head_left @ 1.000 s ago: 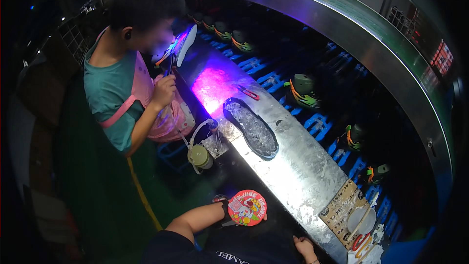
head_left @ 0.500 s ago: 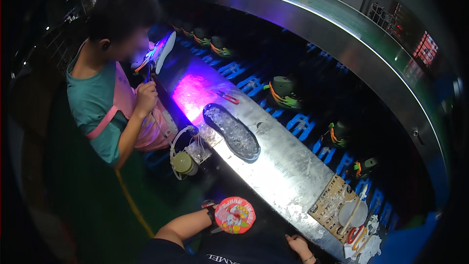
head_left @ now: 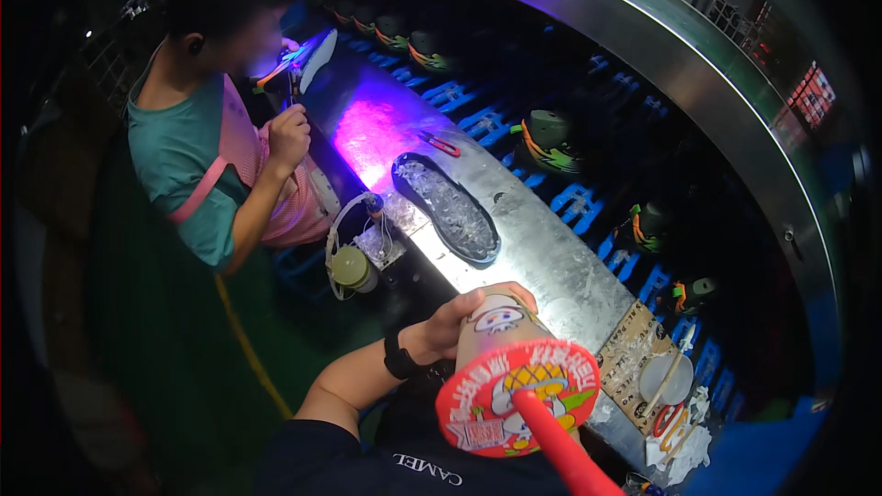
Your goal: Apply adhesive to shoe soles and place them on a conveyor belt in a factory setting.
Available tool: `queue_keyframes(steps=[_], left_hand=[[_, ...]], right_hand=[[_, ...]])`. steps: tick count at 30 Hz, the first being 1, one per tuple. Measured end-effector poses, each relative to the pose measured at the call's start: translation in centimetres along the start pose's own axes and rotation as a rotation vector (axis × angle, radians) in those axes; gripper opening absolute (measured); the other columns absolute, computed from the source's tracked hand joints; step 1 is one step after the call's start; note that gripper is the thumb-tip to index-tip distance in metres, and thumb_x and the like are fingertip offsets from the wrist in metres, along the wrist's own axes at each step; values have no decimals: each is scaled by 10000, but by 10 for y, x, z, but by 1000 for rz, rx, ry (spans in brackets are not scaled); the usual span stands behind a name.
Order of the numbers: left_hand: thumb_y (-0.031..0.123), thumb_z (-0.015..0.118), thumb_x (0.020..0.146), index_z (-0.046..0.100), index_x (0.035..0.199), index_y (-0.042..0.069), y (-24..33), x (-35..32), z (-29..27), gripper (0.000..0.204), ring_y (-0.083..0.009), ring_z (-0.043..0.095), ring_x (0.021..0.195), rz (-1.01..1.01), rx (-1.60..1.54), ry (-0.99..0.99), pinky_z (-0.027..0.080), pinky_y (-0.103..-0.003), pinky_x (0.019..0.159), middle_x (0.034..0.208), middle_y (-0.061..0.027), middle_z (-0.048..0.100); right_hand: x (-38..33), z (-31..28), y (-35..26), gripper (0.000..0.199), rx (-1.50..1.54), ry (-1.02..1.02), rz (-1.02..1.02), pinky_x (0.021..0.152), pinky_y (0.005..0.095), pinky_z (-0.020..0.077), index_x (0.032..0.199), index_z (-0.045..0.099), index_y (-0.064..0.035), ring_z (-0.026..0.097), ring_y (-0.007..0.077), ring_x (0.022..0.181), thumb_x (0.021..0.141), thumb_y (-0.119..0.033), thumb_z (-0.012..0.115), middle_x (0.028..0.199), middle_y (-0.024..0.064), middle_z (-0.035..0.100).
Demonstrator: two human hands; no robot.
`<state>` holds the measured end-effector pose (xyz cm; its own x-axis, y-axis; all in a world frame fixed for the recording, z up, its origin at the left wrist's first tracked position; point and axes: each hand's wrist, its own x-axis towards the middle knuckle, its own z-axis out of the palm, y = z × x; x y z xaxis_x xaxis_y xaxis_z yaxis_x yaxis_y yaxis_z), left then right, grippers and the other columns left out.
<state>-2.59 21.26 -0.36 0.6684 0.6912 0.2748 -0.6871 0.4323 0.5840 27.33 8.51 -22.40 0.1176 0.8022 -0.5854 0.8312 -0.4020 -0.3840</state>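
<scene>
My left hand (head_left: 444, 323), with a black band on its wrist, is wrapped round a paper drink cup (head_left: 501, 321). The cup is tilted so that its round red printed lid (head_left: 478, 400) faces me, and a thick red straw (head_left: 560, 445) sticks out of the lid towards the lower edge. My right hand does not show; the lid and straw cover the area in front of my body. Beyond the cup, on the metal bench (head_left: 542, 248), lies a shoe-sole-shaped black tray (head_left: 450, 211) with whitish residue inside.
At left a co-worker (head_left: 197, 147) holds a shoe (head_left: 308, 60) and a thin tool. Red-handled snips (head_left: 441, 144) and a yellowish jar (head_left: 352, 268) are near them. A bowl (head_left: 666, 378) rests on cardboard (head_left: 629, 349). Shoes (head_left: 551, 142) stand on a blue rack line behind the bench.
The cup has come up towards my head, now large in view with its straw showing. My right hand has gone out of sight. The bench appears slightly higher.
</scene>
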Motion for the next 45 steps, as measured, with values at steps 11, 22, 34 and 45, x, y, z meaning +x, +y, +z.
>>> queue_keyframes(steps=[11, 22, 34, 45], left_hand=[[563, 568, 658, 430, 1056, -41, -5, -13, 2, 735, -162, 559, 863, 22, 152, 62, 456, -257, 753, 937, -143, 536], [596, 587, 612, 448, 1022, -49, 9, -6, 0, 777, -193, 568, 831, 101, 300, 32, 462, -268, 734, 917, -155, 536], [619, 576, 629, 452, 1016, -45, 13, -7, 2, 778, -199, 561, 784, 121, 359, 51, 468, -274, 655, 869, -167, 534], [654, 582, 625, 455, 1003, -42, 18, -5, 5, 802, -214, 542, 743, 148, 405, 87, 466, -286, 592, 820, -182, 527]], right_hand=[[1, 7, 7, 478, -17, 53, -89, 559, 371, 428, 464, 512, -60, 531, 312, 516, 723, -461, 533, 492, 148, 514], [30, 34, 44, 474, 16, 80, -279, 581, 370, 428, 474, 511, -65, 543, 314, 555, 735, -460, 519, 522, 154, 528], [35, 39, 50, 474, 49, 98, -276, 540, 362, 419, 459, 498, -63, 518, 295, 495, 726, -454, 536, 485, 145, 508], [38, 39, 50, 467, 48, 98, -248, 553, 361, 423, 466, 497, -68, 525, 296, 511, 716, -459, 545, 495, 137, 519]])
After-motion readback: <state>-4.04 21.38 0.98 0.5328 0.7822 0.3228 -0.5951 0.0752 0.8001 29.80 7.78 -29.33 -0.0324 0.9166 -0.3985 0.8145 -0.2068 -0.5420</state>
